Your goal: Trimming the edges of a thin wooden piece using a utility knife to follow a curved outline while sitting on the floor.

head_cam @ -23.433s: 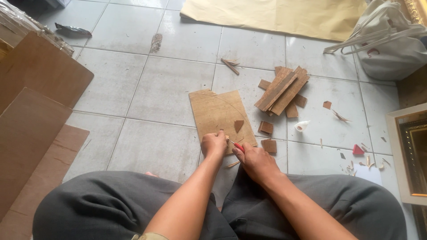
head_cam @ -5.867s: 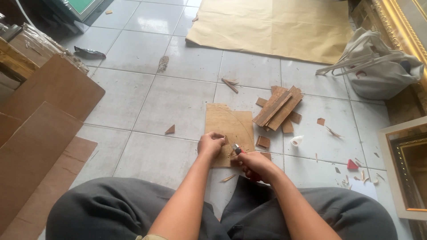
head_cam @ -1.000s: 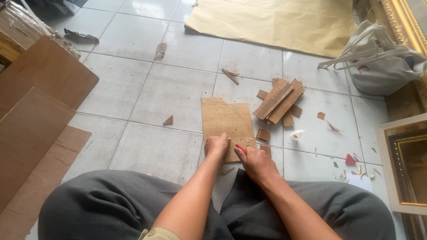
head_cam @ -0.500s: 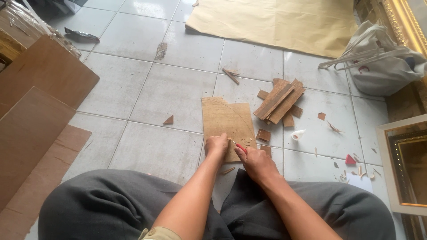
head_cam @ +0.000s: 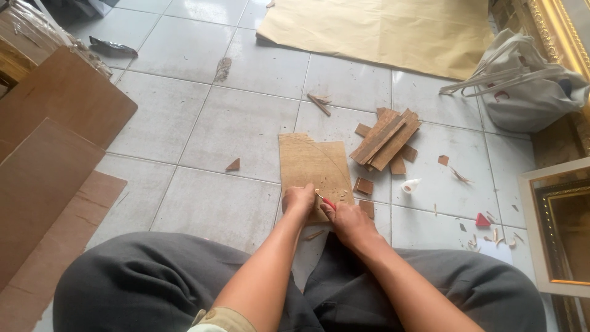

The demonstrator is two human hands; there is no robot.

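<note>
Seated on tiled floor (head_cam: 233, 123), grey trousers (head_cam: 153, 276) filling lower view, both forearms extended forward between the knees.

Left hand (head_cam: 298, 200): closed into a loose fist, pressed down on near edge of rectangular brown board (head_cam: 312, 163). Board flat on the tiles, long side running away from the body, just in front of the knees; faint curved line visible across its far half.

Right hand (head_cam: 349, 222): curled around a small cutter with red handle (head_cam: 327, 202), tip at the board's near edge, just beside the left hand. Blade itself too small to make out.

Right of board, touching or nearly so: stack of narrow brown strips (head_cam: 386, 138), lying diagonally, with smaller square offcuts (head_cam: 364, 185) around it. Small triangular scrap (head_cam: 233, 165) on tiles left of the board, well apart. Thin splinters (head_cam: 319, 103) beyond the board's far edge.

Further right: small white object (head_cam: 410, 184), red scrap (head_cam: 482, 220), scattered chips near a white sheet (head_cam: 495, 249).

Far side: large tan paper sheet (head_cam: 381, 31) spread on floor. Upper right: pale cloth bag with straps (head_cam: 528, 86) against a gilt frame (head_cam: 556, 31). Right edge: second frame, pale outer with gold inner border (head_cam: 556, 227).

Left edge: large brown boards (head_cam: 55, 160) overlapping, leaning or lying flat, cannot tell which.
</note>
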